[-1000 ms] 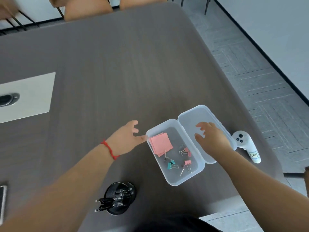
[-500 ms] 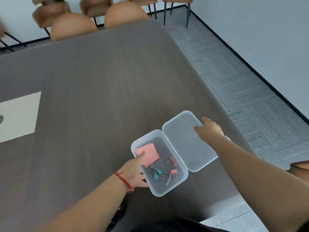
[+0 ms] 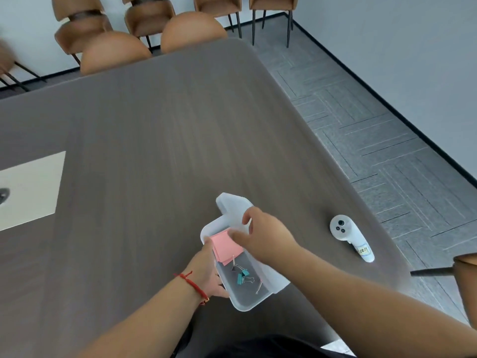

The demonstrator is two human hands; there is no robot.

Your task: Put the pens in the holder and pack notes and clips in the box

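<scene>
A translucent plastic box (image 3: 242, 304) sits near the right edge of the dark bench (image 3: 154, 151), holding pink notes (image 3: 225, 245) at its far end and teal and pink binder clips (image 3: 242, 276) on its floor. The left hand (image 3: 206, 271) clasps the box's left wall, while the right hand (image 3: 265, 236) grips the hinged lid (image 3: 232, 205), tilted up over the box. A white controller (image 3: 351, 237) lies apart to the right.
</scene>
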